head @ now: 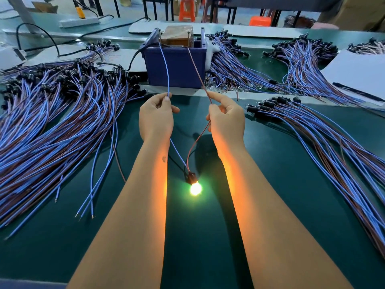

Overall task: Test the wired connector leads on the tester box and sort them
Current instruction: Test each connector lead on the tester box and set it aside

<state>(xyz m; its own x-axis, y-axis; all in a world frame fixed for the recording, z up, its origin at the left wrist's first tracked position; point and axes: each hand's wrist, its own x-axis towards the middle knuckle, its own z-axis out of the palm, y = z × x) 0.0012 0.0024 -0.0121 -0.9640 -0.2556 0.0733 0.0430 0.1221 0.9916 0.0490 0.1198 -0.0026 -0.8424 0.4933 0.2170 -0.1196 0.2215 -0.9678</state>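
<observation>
Left hand fingers pinch blue wire; right hand fingers pinch red wire.

I'm looking at a factory assembly bench: green work mat, heaps of wire leads, plastic stools behind.

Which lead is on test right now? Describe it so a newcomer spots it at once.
Start at the blue tester box at the back of the green table. One blue wire and one brown wire run from its top through the left hand and right hand. They meet at a black connector with a lit lamp; no other lead glows.
</observation>
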